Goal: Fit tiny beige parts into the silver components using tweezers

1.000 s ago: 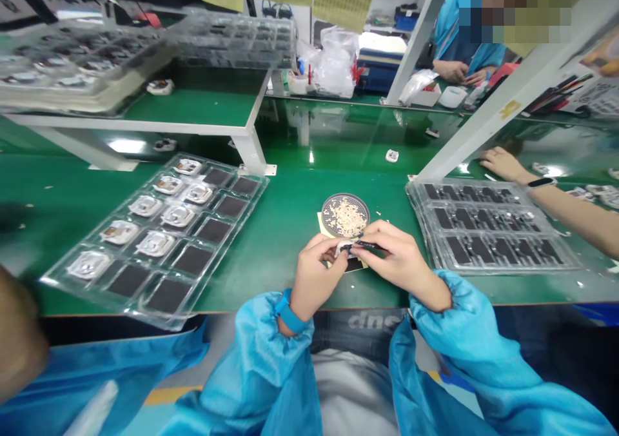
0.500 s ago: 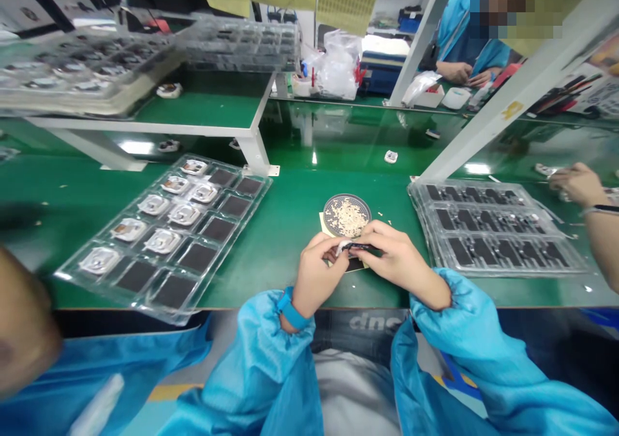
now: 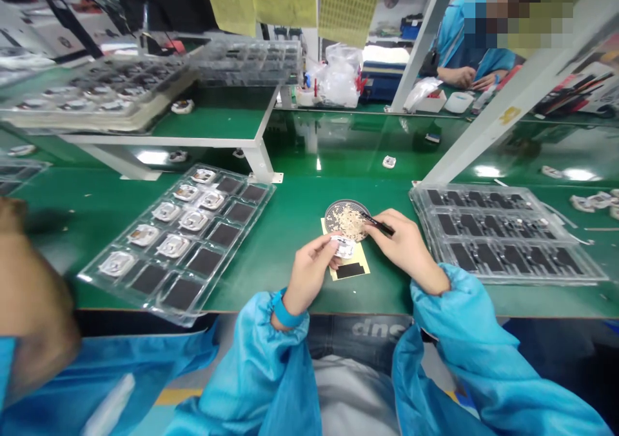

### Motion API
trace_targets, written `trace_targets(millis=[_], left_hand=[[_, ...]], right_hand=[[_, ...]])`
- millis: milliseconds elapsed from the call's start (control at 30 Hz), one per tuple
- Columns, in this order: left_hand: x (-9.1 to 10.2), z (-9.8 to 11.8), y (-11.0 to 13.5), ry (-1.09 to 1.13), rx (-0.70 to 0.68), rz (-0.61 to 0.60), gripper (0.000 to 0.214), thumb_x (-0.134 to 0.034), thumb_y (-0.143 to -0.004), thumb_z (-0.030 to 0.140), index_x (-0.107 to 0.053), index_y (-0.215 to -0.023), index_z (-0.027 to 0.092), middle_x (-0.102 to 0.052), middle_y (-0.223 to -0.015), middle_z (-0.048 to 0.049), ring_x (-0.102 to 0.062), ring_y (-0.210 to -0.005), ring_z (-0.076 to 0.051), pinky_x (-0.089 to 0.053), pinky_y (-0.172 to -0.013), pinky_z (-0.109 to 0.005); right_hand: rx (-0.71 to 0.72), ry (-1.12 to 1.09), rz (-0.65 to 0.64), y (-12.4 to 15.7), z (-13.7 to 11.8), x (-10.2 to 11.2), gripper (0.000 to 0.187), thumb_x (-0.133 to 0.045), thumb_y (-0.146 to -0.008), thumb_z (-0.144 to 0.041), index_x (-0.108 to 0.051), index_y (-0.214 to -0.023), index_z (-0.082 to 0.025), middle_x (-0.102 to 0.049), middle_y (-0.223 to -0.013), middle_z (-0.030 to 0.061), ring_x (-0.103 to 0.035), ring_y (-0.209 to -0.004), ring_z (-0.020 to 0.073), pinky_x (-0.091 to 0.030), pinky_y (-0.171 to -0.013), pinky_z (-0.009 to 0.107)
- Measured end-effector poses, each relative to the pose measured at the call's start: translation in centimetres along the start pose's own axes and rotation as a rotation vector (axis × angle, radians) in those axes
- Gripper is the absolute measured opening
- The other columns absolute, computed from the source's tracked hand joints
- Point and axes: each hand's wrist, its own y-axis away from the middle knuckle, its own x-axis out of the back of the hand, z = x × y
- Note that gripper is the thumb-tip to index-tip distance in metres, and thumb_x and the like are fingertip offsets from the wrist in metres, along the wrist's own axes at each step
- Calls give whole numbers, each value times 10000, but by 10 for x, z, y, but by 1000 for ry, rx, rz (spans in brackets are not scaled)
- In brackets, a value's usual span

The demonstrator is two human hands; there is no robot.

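Two hands busy, both gripping: left hand (image 3: 309, 267) pinches a white part (image 3: 343, 247) flat-ish, face up; right hand (image 3: 405, 246) grips black tweezers (image 3: 378, 224). Key relation: round dish (image 3: 356, 205) of pale bits (image 3: 347, 217) sits just beyond the white part, away from the wearer, and left of the right hand. Tweezers' long axis slants forward-left, front end over the dish's right side; can't tell if it touches a bit. Right hand is nearer via the tweezers; white part overlaps the dish's near edge in view. Yellow sheet (image 3: 365, 266) on the counter (image 3: 290, 242) shows below. Farther out: part-filled clear tray (image 3: 200, 287) left, stacked trays (image 3: 527, 278) right.
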Motion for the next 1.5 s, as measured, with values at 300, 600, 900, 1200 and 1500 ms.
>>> trace_targets(millis=[300,600,900,1200,1500], left_hand=[[-11,47,-68,-383,-212,-48,349,-681,-879,357,-744,-1149,145,-754,-1015,-102,-691,-833,-183,-550,-723,-280],[-51,57,-245,-979,-236,192,488,-675,-868,311,-650,-1311,110,-596,-1354,-210,-494,-1309,-370,-366,-1099,-501],[-149,29,-279,-1205,-236,-2,695,-796,-754,469,-610,-1294,74,-470,-1432,-265,-355,-1378,-433,-270,-1122,-591],[-93,71,-196,-845,-122,-201,297,-789,-761,221,-705,-1017,97,-722,-1004,-130,-682,-941,-251,-520,-850,-359],[7,49,-6,-28,160,-317,403,-736,-847,278,-631,-1218,160,-683,-995,-53,-611,-786,-106,-427,-628,-185]], right_hand=[[-63,-237,122,42,-1,20,172,-614,-973,-291,-664,-847,-186,-631,-810,48,-591,-742,168,-469,-695,321],[39,-226,60,53,4,25,120,-575,-985,-222,-689,-959,-198,-637,-905,83,-615,-906,220,-488,-821,377],[-118,-210,-17,53,7,21,187,-561,-1008,-336,-644,-919,-194,-679,-843,51,-630,-800,197,-452,-750,335],[-301,-562,-161,58,7,20,258,-675,-918,-430,-682,-955,-175,-671,-845,53,-622,-728,159,-496,-667,282],[-394,-640,-178,48,3,0,316,-760,-853,-436,-660,-993,-171,-724,-954,88,-676,-854,192,-534,-790,322]])
